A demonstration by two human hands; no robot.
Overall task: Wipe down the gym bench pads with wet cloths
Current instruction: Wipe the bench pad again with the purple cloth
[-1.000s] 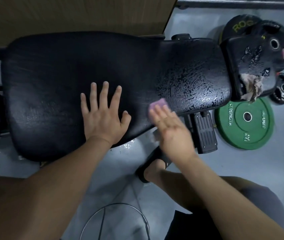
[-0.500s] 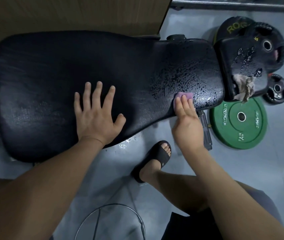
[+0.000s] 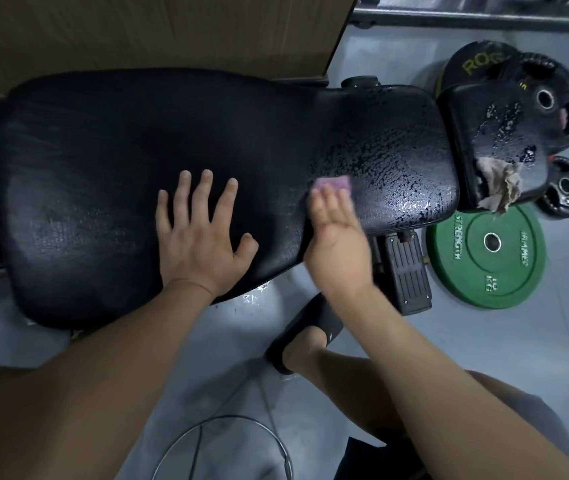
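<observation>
Cloth (image 3: 333, 184), purple, has slid leftward across the beaded-wet back pad (image 3: 137, 150) under the flat, straight-fingered right hand (image 3: 338, 237); left hand (image 3: 200, 237) stays spread, bracing. Another wiping stroke looks underway.

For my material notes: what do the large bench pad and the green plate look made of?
Large bench pad: probably black vinyl or faux leather; fine grain, dull sheen, wetness sitting in patches on top.
Green plate: likely matte rubber; moulded raised lettering, metal-looking centre ring.
</observation>
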